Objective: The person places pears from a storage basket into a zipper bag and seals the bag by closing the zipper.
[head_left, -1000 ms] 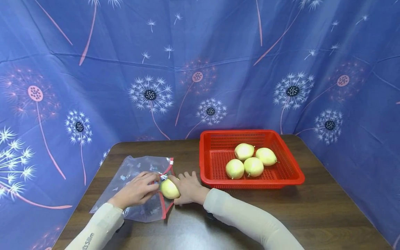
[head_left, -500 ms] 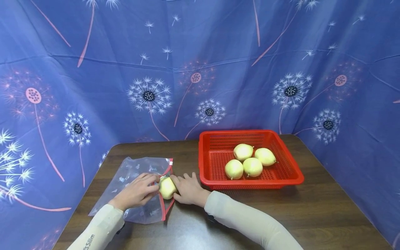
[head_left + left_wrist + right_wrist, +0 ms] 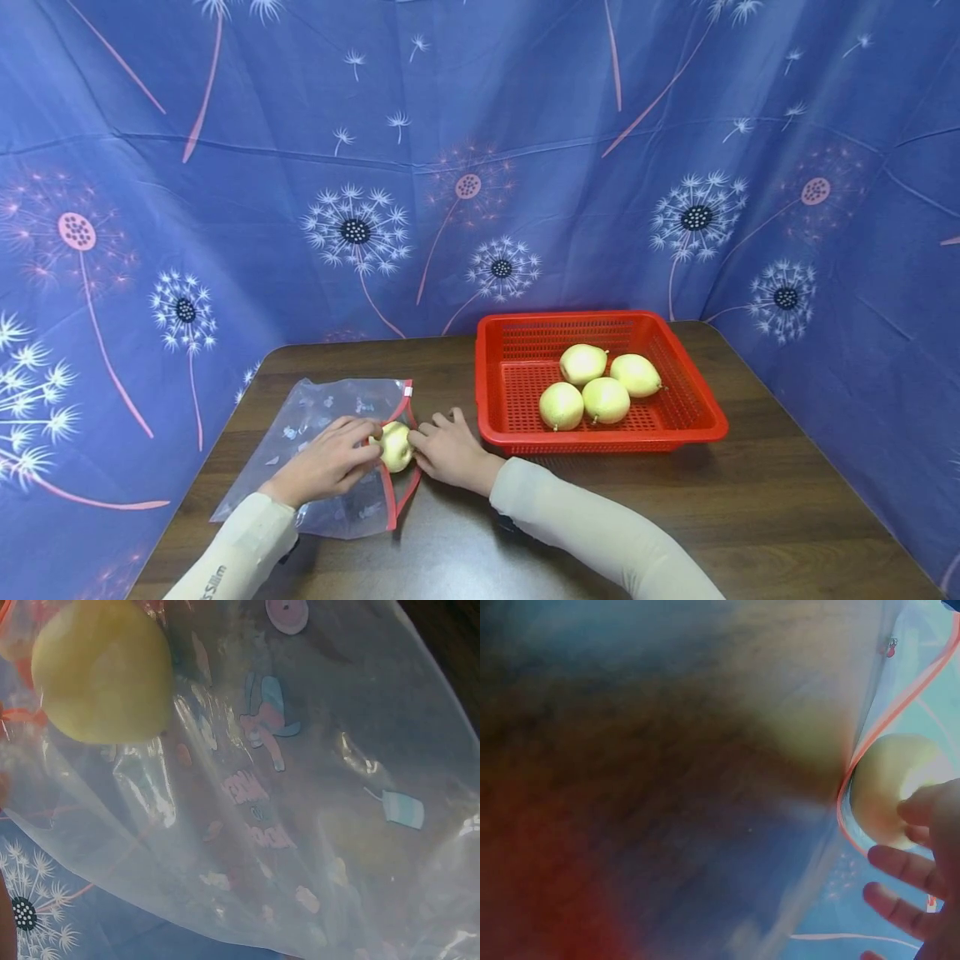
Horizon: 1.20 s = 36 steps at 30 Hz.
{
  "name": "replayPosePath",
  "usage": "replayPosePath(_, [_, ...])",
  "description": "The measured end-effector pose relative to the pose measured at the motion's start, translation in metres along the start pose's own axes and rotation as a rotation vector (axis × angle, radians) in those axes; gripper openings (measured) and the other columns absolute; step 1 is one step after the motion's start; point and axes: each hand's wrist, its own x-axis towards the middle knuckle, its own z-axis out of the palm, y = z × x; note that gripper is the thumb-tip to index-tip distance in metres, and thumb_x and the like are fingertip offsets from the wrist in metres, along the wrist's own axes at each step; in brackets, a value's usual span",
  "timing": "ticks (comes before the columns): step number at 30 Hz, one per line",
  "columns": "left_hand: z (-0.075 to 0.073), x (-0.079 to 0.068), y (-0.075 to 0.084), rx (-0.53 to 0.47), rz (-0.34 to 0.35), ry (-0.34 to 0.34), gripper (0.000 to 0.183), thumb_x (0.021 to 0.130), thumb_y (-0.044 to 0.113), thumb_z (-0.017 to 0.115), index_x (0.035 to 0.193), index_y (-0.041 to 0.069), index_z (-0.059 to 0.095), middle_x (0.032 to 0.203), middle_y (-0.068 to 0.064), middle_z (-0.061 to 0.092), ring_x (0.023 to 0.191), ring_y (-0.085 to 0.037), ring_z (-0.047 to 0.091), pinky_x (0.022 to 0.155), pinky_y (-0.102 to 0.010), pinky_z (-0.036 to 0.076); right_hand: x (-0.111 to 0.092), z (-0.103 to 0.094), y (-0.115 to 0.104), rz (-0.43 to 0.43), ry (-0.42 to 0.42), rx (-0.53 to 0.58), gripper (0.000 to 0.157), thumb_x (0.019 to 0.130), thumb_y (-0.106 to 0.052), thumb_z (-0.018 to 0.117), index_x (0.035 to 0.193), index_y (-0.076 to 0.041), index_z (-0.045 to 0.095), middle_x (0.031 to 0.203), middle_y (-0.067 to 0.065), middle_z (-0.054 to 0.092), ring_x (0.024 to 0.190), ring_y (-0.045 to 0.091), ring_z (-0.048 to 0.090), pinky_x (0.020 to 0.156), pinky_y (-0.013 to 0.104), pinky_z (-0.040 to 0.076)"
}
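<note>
At a clear, red-rimmed plastic bag (image 3: 318, 404), left fingers (image 3: 363, 432) pinch the mouth; right fingers (image 3: 904, 868), parted, touch the round yellow pear (image 3: 396, 448) between them.

A pale yellow pear (image 3: 396, 448) sat in the open, red-edged mouth (image 3: 389, 500) of a clear plastic bag (image 3: 303, 421) with small printed figures (image 3: 268, 718), which lay on the desk (image 3: 750, 500).

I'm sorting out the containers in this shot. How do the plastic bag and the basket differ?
The plastic bag is see-through with small printed pictures; the basket is red with perforated walls.
The bag lies limp, while the basket stands stiff and open-topped.
The bag has one pear at its mouth; the basket holds four pears.
Both rest on the table and have a reddish rim.
</note>
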Motion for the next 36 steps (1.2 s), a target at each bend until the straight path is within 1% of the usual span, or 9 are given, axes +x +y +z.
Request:
replayPosePath(3, [0.000,0.000,0.000,0.004,-0.001,0.000,0.031,0.108,0.029,0.039,0.086,0.015,0.056,0.104,-0.006,0.060,0.101,-0.027,0.062,0.089,-0.044,0.047,-0.001,-0.001,0.000,-0.034,-0.030,0.003,0.013,0.092,-0.032,0.068,0.103,-0.025,0.066,0.091,-0.008,0.064,0.089,0.018,0.056,0.083,0.047,0.043])
replayPosePath(5, [0.000,0.000,0.000,0.006,-0.003,-0.001,0.032,0.108,0.029,0.037,0.086,0.016,0.056,0.104,-0.007,0.060,0.101,-0.027,0.062,0.089,-0.044,0.047,-0.001,-0.001,0.000,-0.035,-0.078,0.001,0.021,0.092,-0.031,0.067,0.113,-0.028,0.067,0.098,-0.008,0.066,0.095,0.018,0.056,0.086,0.050,0.043])
replayPosePath(8, [0.000,-0.001,0.000,0.006,-0.004,-0.008,0.031,0.108,0.029,0.038,0.086,0.016,0.056,0.104,-0.008,0.061,0.100,-0.026,0.061,0.089,-0.044,0.047,-0.001,-0.002,0.000,-0.025,-0.158,0.000,0.038,0.092,-0.032,0.066,0.130,-0.034,0.062,0.109,-0.008,0.066,0.101,0.019,0.055,0.089,0.053,0.042])
replayPosePath(12, [-0.001,-0.001,-0.001,0.007,-0.001,-0.014,0.029,0.107,0.027,0.041,0.086,0.015,0.058,0.103,-0.008,0.061,0.098,-0.025,0.060,0.089,-0.045,0.047,0.000,-0.002,0.000,-0.011,-0.245,-0.010,0.048,0.094,-0.034,0.064,0.141,-0.040,0.054,0.113,-0.005,0.063,0.105,0.021,0.052,0.089,0.051,0.041])
replayPosePath(17, [0.000,-0.001,-0.001,0.007,-0.006,-0.010,0.027,0.107,0.027,0.043,0.087,0.015,0.059,0.104,-0.007,0.061,0.098,-0.025,0.061,0.088,-0.045,0.047,0.001,-0.003,0.000,0.003,-0.298,-0.058,0.055,0.095,-0.038,0.062,0.146,-0.048,0.045,0.108,-0.002,0.060,0.101,0.022,0.048,0.084,0.046,0.042])
replayPosePath(22, [0.000,0.000,-0.002,0.007,-0.005,-0.015,0.013,0.099,0.021,0.055,0.089,0.015,0.060,0.105,-0.008,0.062,0.099,-0.026,0.061,0.087,-0.046,0.048,0.002,-0.004,0.000,0.016,-0.347,-0.082,0.061,0.094,-0.039,0.062,0.149,-0.051,0.037,0.108,-0.003,0.059,0.097,0.020,0.047,0.082,0.044,0.041])
replayPosePath(24, [0.000,0.000,-0.002,0.012,-0.002,-0.016,0.015,0.101,0.022,0.053,0.089,0.015,0.060,0.105,-0.008,0.062,0.099,-0.026,0.061,0.087,-0.046,0.048,0.002,-0.004,-0.001,0.019,-0.360,-0.083,0.062,0.094,-0.039,0.062,0.149,-0.052,0.036,0.108,-0.003,0.059,0.097,0.020,0.047,0.082,0.045,0.041])
replayPosePath(28, [0.002,-0.001,-0.002,0.021,-0.004,-0.014,0.030,0.107,0.028,0.040,0.089,0.016,0.059,0.104,-0.008,0.062,0.100,-0.026,0.061,0.087,-0.047,0.048,0.001,-0.008,-0.003,0.013,-0.375,-0.087,0.062,0.095,-0.040,0.061,0.150,-0.051,0.035,0.107,-0.002,0.058,0.096,0.020,0.047,0.081,0.044,0.041])
replayPosePath(36, [0.000,0.001,-0.002,0.027,-0.019,-0.009,0.032,0.108,0.031,0.035,0.089,0.016,0.057,0.103,-0.007,0.061,0.103,-0.029,0.063,0.088,-0.046,0.047,-0.002,-0.022,0.001,-0.034,-0.401,-0.098,0.058,0.095,-0.042,0.061,0.149,-0.047,0.040,0.115,-0.001,0.059,0.103,0.020,0.050,0.080,0.038,0.042])
